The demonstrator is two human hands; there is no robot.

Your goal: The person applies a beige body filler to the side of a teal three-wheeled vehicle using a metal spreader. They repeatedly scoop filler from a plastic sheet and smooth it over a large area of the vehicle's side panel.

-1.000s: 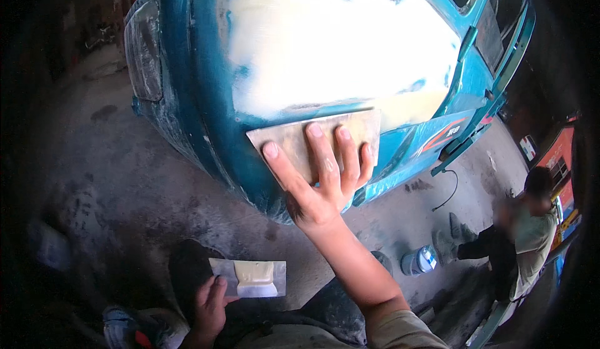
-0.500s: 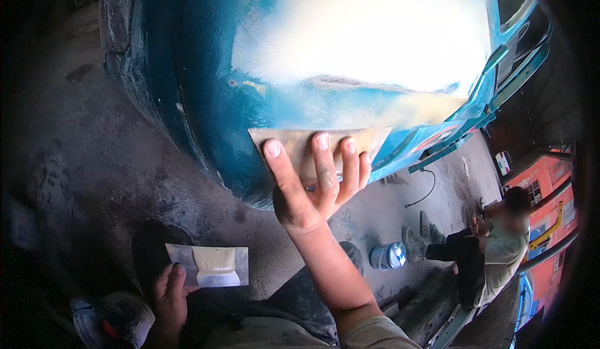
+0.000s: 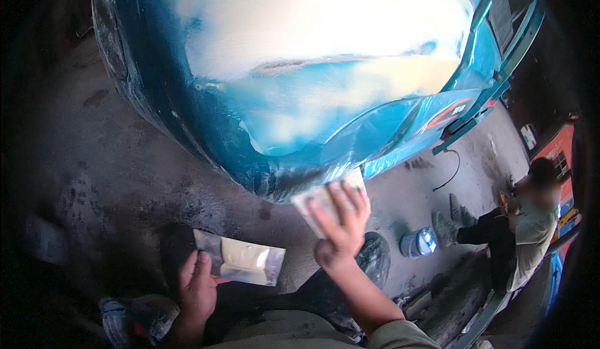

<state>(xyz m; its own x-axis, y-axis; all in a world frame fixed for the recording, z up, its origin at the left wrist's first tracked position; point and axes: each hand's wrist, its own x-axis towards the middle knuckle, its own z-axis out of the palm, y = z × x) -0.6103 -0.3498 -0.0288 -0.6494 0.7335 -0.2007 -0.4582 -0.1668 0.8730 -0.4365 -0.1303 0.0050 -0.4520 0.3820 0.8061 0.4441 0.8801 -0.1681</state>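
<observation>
My left hand [image 3: 199, 293] pinches the end of a flat rectangular plate, thumb on top. Pale cream putty [image 3: 245, 255] lies in a smooth slab on that plate [image 3: 272, 269]. In my right hand [image 3: 344, 230] is a thin, wide, light-coloured spreader [image 3: 307, 205], fingers spread over its face. It is just below the lower edge of a curved blue vehicle panel [image 3: 228, 121]; whether it touches that edge I cannot tell. Blue paint surrounds a large whitish area [image 3: 300, 17] on the panel, and a paler smear [image 3: 284, 133] shows lower down.
To the right a person [image 3: 531, 236] sits low, hands together. A round can [image 3: 417, 242] stands on the stained concrete floor [image 3: 144, 186] between us. A dark cable [image 3: 459, 167] hangs near the vehicle's right end. My shoe [image 3: 375, 255] is under my right forearm.
My right hand has drawn the spreader down off the panel face, uncovering the pale smear. The plate in my left hand sits further right in view and tilts slightly.
</observation>
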